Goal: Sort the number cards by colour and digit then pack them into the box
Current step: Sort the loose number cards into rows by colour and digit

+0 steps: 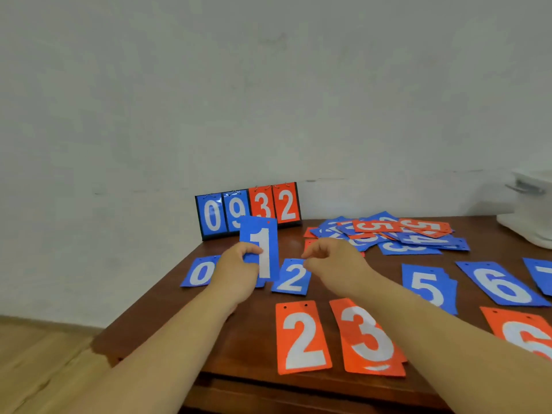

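Along the near edge of the table (167,321) lie your red piles: red 2 (303,337), red 3 (369,336), and red 6 (522,333) toward the right edge. Behind them runs the blue row: blue 0 (200,271) near the left edge, blue 2 (291,277), then blue 5 (428,286) and blue 6 (501,283).

Your left hand (239,264) pinches the blue 1 (263,249) by its lower left edge, thumb on the face and fingers behind. The card stands upright, clear of the table, over the gap between blue 0 and blue 2. A blue sliver shows in that gap under your hand, probably the start of a 1 pile.

Lay the card flat there, digit up and holes to the far side like its neighbours. Square it so it covers neither blue 0 nor blue 2.

Your right hand (331,258) hangs just beside the card, over the blue 2, fingers loosely curled and apparently holding nothing.

Further back, toward the far right corner, lies the unsorted heap (388,234). The stand (248,209) showing 0932 sits on the far edge.
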Demonstrator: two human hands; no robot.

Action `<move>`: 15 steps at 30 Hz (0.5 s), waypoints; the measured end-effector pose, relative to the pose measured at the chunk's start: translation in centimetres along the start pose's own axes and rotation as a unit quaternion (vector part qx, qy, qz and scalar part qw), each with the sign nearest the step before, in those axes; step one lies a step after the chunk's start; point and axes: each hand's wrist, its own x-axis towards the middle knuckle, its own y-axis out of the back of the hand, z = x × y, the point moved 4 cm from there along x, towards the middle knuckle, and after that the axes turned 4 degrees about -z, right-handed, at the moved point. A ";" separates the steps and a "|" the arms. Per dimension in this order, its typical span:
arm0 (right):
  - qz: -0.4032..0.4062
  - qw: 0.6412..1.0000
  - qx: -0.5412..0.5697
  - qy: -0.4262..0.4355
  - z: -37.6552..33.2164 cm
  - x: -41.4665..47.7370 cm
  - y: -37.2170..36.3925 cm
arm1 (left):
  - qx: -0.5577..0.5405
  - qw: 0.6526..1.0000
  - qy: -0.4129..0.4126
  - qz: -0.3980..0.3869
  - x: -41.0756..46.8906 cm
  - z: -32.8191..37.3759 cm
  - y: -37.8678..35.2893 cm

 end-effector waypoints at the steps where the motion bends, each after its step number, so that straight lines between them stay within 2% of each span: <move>1: -0.001 0.999 -0.034 0.000 0.3 0.5 -0.2 | 0.027 1.000 0.004 -0.009 0.8 -0.8 0.6; 8: 0.016 0.982 -0.178 -0.054 3.8 3.3 1.4 | 0.165 0.985 0.011 -0.045 6.5 -4.5 -0.1; 10: 0.018 0.979 -0.194 -0.063 4.5 3.8 2.2 | 0.205 0.976 0.035 -0.057 7.4 -5.4 -0.5; 12: 0.023 0.976 -0.202 -0.073 5.4 4.1 3.0 | 0.287 0.953 0.061 -0.069 7.9 -6.2 -0.7; 15: 0.031 0.973 -0.213 -0.085 6.7 4.6 4.1 | 0.321 0.945 0.046 -0.050 8.1 -5.6 -1.4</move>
